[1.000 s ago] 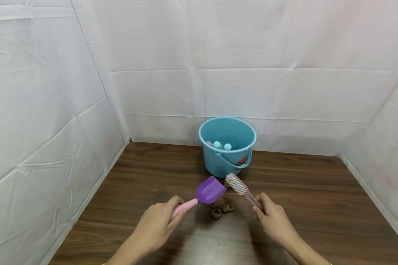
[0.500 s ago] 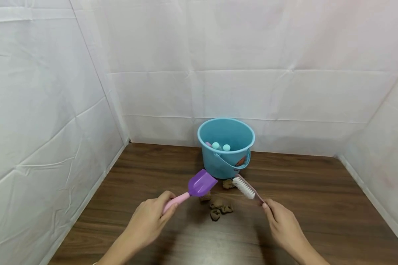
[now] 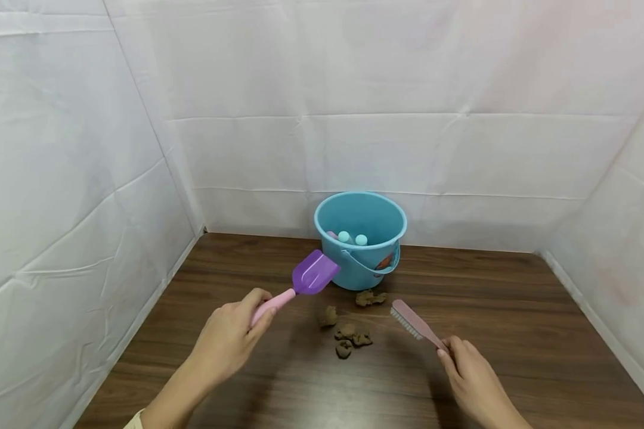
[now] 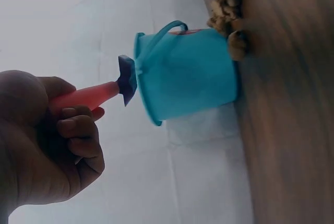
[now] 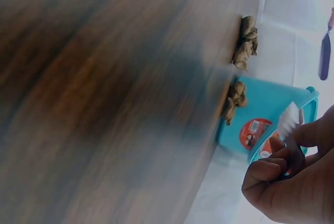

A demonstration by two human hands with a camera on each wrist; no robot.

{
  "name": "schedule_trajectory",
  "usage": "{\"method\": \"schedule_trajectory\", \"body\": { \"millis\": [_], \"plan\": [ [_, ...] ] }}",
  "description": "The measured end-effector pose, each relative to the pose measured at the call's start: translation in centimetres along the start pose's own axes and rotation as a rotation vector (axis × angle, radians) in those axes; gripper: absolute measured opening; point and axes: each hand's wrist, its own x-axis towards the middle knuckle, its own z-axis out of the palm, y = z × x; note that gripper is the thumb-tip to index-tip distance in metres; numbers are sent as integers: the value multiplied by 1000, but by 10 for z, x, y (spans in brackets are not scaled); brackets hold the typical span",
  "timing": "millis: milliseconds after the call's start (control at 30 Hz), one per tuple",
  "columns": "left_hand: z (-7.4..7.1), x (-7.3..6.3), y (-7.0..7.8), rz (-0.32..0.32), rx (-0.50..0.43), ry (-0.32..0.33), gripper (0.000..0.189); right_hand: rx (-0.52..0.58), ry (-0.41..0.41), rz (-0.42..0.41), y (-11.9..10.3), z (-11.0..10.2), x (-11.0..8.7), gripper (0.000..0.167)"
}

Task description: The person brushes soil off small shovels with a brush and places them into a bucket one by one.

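Note:
My left hand (image 3: 226, 333) grips the pink handle of a toy shovel (image 3: 313, 274). Its purple blade overlaps the front left of a blue bucket (image 3: 354, 271) in the head view. On the right, my right hand (image 3: 474, 375) holds a pink brush (image 3: 413, 320) by the handle, its white bristles facing down and to the left. Several brown clay-like lumps (image 3: 346, 331) lie on the table between the two hands. Another brown lump (image 3: 370, 298) sits right at the bucket's base. Inside the bucket show two pale mint round-ended things (image 3: 344, 237) and something pink.
A dark wood-grain table (image 3: 515, 298) bears everything. White cloth walls (image 3: 381, 77) enclose it at the back and both sides. The bucket's handle hangs down over its front, beside a printed sticker (image 5: 254, 132).
The shovel has moved left and up, away from above the lumps. The brush has shifted right and downward, turning its bristles down. More of the brown lumps now show.

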Motion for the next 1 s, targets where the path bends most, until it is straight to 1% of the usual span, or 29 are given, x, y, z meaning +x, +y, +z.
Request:
{"method": "schedule_trajectory", "body": {
  "millis": [133,233,300,467,700,833,1000],
  "plan": [
    [-6,19,6,48,14,21,17,44,-55,47,3,-2,0,20],
    [-6,38,11,77,14,37,19,59,-81,78,6,-3,-1,18],
    [-4,53,14,89,8,36,22,59,-94,93,8,-3,-1,17],
    [5,89,20,80,11,16,24,59,-105,112,13,-3,-3,18],
    [21,133,28,65,13,-58,28,50,-79,130,18,-7,-10,16],
    [32,155,29,53,40,-109,29,33,-63,121,20,-9,-12,14],
    [48,180,33,25,76,-184,35,35,-72,129,27,-10,-18,15]
  ]
}}
